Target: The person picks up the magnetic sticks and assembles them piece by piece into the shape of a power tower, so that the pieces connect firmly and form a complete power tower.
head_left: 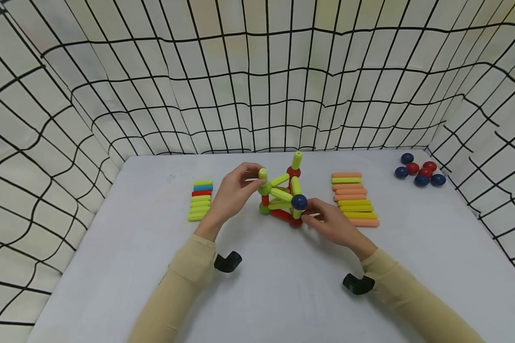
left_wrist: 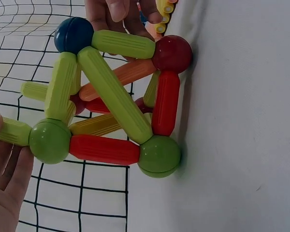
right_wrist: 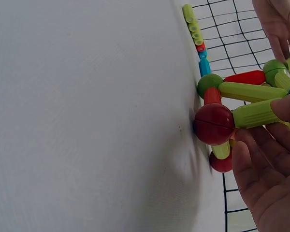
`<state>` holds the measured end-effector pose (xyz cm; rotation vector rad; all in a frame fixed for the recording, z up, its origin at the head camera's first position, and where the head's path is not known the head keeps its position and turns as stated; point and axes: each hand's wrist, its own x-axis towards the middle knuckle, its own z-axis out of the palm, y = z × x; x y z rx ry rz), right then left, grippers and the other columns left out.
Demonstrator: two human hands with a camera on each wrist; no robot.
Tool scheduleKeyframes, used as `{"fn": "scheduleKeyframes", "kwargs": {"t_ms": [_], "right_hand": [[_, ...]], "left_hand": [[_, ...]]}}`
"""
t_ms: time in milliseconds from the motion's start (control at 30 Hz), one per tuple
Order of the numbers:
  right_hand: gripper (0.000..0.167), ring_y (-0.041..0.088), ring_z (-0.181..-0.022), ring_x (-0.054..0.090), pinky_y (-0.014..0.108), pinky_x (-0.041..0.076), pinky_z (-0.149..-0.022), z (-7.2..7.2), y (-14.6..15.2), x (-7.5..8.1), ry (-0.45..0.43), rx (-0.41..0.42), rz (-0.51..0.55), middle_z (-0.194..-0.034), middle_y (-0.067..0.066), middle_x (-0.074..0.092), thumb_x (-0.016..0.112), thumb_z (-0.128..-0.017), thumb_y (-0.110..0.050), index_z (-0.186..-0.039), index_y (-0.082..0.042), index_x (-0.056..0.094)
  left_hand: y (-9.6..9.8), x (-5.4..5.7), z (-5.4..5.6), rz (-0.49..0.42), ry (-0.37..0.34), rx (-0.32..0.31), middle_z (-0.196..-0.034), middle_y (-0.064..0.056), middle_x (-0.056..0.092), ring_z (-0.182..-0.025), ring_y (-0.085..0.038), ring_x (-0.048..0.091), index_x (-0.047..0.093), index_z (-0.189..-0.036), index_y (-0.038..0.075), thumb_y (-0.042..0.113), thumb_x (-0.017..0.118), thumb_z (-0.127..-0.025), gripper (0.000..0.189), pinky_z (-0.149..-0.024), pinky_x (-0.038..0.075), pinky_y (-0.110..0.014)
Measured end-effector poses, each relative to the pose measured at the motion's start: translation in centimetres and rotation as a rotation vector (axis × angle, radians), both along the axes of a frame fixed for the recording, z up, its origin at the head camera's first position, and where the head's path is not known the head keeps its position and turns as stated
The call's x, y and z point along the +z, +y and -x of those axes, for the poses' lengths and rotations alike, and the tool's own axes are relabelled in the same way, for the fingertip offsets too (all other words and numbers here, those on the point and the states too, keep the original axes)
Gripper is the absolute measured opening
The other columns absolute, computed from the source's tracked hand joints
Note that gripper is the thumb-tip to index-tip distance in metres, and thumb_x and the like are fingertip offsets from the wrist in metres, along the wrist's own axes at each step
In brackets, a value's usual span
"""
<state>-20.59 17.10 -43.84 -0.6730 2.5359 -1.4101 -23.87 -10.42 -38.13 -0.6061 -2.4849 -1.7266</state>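
A frame of magnetic rods and balls stands on the table between both hands. My left hand (head_left: 233, 193) pinches an upright yellow-green rod (left_wrist: 13, 131) on top of the upper green ball (left_wrist: 50, 140). At the frame's right side, my right hand (head_left: 332, 224) has its fingers around another yellow-green rod (right_wrist: 255, 114). That rod joins the dark blue ball (head_left: 299, 202) above to a red ball (right_wrist: 213, 123) at the table. A slanted yellow-green rod (left_wrist: 115, 95) runs from the blue ball down to the lower green ball (left_wrist: 159, 155). Behind, a further rod (head_left: 297, 160) rises from a red ball.
Short rods (head_left: 200, 203), yellow-green, blue and red, lie in a column at the left. Longer orange and yellow rods (head_left: 355, 208) are lined up at the right. Several loose blue and red balls (head_left: 426, 172) sit at the far right. Black-lined netting (head_left: 257, 90) encloses the table (head_left: 266, 295).
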Motion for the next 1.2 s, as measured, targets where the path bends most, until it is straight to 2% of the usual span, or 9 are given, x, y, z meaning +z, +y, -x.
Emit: {"fn": "scheduleKeyframes", "kwargs": {"t_ms": [400,733,833,900,967,1033,1100,1167,1200], "right_hand": [[0.032,0.028,-0.113,0.06,0.042,0.052,-0.093,0.4,-0.4,0.7,0.002,0.012,-0.023,-0.12,0.01,0.063,0.058,-0.099,-0.015,-0.128,-0.004,0.055],[0.034,0.028,-0.115,0.058,0.045,0.048,-0.098,3.9,-0.6,1.1,-0.075,-0.182,-0.021,-0.129,0.012,0.058,0.055,-0.1,-0.017,-0.132,-0.007,0.054],[0.038,0.029,-0.12,0.055,0.045,0.047,-0.1,5.2,-1.1,0.9,-0.099,-0.22,-0.019,-0.135,0.011,0.054,0.055,-0.101,-0.021,-0.136,-0.009,0.05],[0.042,0.029,-0.125,0.052,0.046,0.045,-0.103,5.9,-1.4,0.9,-0.111,-0.218,-0.026,-0.139,0.01,0.052,0.054,-0.102,-0.023,-0.14,-0.01,0.047],[0.045,0.03,-0.13,0.048,0.047,0.041,-0.106,6.5,-1.6,0.8,-0.123,-0.196,-0.037,-0.142,0.01,0.049,0.053,-0.102,-0.025,-0.144,-0.011,0.044],[0.046,0.032,-0.134,0.043,0.049,0.036,-0.11,6.8,-1.8,0.8,-0.14,-0.158,-0.034,-0.145,0.012,0.047,0.051,-0.103,-0.023,-0.145,-0.01,0.042],[0.046,0.032,-0.137,0.039,0.051,0.033,-0.112,7.0,-1.9,0.7,-0.166,-0.128,-0.018,-0.146,0.013,0.046,0.051,-0.102,-0.021,-0.146,-0.01,0.041],[0.047,0.033,-0.138,0.038,0.052,0.03,-0.112,7.1,-1.9,0.7,-0.187,-0.111,0.0,-0.147,0.014,0.045,0.051,-0.102,-0.019,-0.147,-0.01,0.041],[0.047,0.033,-0.138,0.038,0.053,0.03,-0.112,7.1,-1.8,0.6,-0.189,-0.106,0.005,-0.147,0.014,0.045,0.051,-0.102,-0.018,-0.147,-0.01,0.041]], "left_hand": [[0.6,0.0,0.6,0.023,-0.008,0.033,-0.12,-0.007,0.06,-0.116,-0.021,0.059,0.055,-0.131,0.007,0.014,0.06,-0.098,0.034,-0.101,0.047,-0.03],[0.7,-0.2,0.4,-0.031,-0.053,0.038,-0.124,-0.007,0.058,-0.119,-0.021,0.057,0.052,-0.132,0.007,0.015,0.062,-0.097,0.038,-0.101,0.047,-0.031],[1.0,-0.4,-0.3,-0.071,-0.094,0.148,-0.121,-0.007,0.058,-0.116,-0.02,0.056,0.052,-0.128,0.007,0.019,0.062,-0.097,0.035,-0.098,0.048,-0.03],[1.6,-0.5,-1.3,-0.096,-0.121,0.243,-0.114,-0.006,0.06,-0.108,-0.02,0.057,0.055,-0.121,0.006,0.022,0.061,-0.097,0.029,-0.09,0.051,-0.031],[2.4,-0.7,-2.7,-0.082,-0.142,0.288,-0.106,-0.005,0.062,-0.1,-0.019,0.058,0.059,-0.114,0.007,0.024,0.06,-0.098,0.024,-0.083,0.052,-0.033],[3.4,-0.8,-4.1,-0.047,-0.166,0.238,-0.104,-0.003,0.064,-0.098,-0.018,0.059,0.062,-0.113,0.008,0.025,0.058,-0.099,0.022,-0.079,0.052,-0.033],[4.5,-1.0,-5.3,0.0,-0.176,0.128,-0.106,-0.003,0.065,-0.099,-0.017,0.061,0.062,-0.117,0.008,0.023,0.058,-0.099,0.024,-0.08,0.053,-0.033],[5.6,-1.2,-6.0,0.052,-0.166,0.035,-0.108,-0.002,0.064,-0.099,-0.016,0.062,0.059,-0.122,0.007,0.022,0.061,-0.097,0.029,-0.082,0.054,-0.03],[6.0,-1.3,-6.3,0.074,-0.147,0.015,-0.106,-0.002,0.065,-0.097,-0.015,0.063,0.058,-0.122,0.006,0.02,0.063,-0.096,0.03,-0.081,0.054,-0.029]]}}
